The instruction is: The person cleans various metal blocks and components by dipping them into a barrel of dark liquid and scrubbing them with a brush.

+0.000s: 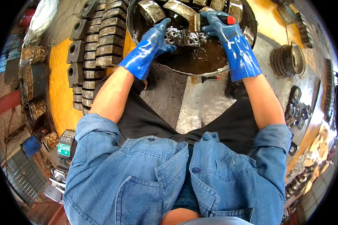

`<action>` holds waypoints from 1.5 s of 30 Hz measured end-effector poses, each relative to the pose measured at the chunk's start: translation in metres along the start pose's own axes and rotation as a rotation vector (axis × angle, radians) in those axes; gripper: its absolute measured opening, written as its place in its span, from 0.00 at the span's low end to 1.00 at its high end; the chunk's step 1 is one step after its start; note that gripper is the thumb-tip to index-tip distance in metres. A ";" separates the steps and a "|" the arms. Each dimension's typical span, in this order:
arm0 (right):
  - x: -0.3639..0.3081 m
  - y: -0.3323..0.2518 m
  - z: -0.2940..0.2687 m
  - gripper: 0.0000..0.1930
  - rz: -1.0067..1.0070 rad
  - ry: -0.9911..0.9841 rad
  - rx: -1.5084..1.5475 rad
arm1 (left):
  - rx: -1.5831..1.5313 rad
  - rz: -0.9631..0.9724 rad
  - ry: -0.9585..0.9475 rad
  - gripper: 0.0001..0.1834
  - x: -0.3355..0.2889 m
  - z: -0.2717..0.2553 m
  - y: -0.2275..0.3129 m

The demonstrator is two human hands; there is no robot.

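Note:
Both my hands wear blue rubber gloves over a round dark basin (191,71) of brown, oily liquid. My left hand (156,39) is around the left end of a wet metal block (182,38) with several holes, thumb on the near side and fingers on the far side. My right hand (223,28) is closed on a paintbrush (196,23); its red handle end sticks out by the knuckles. The bristles are at the block's far right side. More curved metal blocks (180,9) lie along the basin's far rim.
Rows of dark metal blocks (110,37) stand at the left on a yellow surface. A second brush (202,79) lies below the basin's near rim, between my legs. Stacked metal rings (289,60) and small dark parts (298,108) are at the right.

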State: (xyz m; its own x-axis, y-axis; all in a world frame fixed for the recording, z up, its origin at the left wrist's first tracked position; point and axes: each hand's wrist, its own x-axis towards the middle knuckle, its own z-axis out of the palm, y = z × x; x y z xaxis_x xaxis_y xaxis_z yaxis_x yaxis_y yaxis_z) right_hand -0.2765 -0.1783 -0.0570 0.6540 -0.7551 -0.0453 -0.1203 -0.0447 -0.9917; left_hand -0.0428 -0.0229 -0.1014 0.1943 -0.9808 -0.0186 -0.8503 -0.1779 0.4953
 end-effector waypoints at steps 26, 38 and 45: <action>-0.050 -0.026 -0.019 0.15 0.282 -0.073 -0.269 | 0.047 -0.045 0.139 0.62 -0.008 0.019 0.022; -0.024 0.033 -0.018 0.14 0.255 0.064 -0.225 | 0.016 -0.132 0.109 0.63 -0.004 0.016 0.029; -0.024 -0.039 0.003 0.12 0.113 -0.019 -0.297 | -0.046 -0.126 0.103 0.63 -0.001 0.019 0.028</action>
State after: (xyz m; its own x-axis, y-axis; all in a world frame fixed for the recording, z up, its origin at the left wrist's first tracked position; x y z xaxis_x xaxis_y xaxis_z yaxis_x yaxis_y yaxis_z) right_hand -0.2853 -0.1567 -0.0175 0.6374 -0.7542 -0.1577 -0.4040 -0.1529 -0.9019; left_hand -0.0757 -0.0285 -0.1045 0.3489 -0.9372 0.0050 -0.7935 -0.2925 0.5337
